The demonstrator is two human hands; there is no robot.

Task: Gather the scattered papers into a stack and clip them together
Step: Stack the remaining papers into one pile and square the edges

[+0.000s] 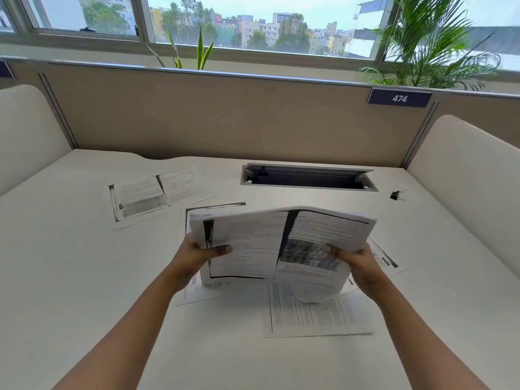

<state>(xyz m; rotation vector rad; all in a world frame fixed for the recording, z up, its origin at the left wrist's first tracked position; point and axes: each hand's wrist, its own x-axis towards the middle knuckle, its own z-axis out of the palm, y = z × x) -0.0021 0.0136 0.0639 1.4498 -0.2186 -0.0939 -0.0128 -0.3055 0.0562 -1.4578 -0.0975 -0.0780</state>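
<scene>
Papers (281, 243): stack gripped by left hand (194, 256) and right hand (357, 266) above white desk (84, 277) (binder clip (398, 195) far right, windows behind).

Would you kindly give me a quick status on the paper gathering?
Left hand and right hand grip thick white printed paper stack. Loose printed sheets remain on white desk. Small black binder clip untouched, far right.

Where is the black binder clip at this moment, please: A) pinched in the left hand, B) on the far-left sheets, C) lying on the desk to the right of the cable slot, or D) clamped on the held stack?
C: the binder clip lies alone on the desk, right of the cable slot.
</scene>
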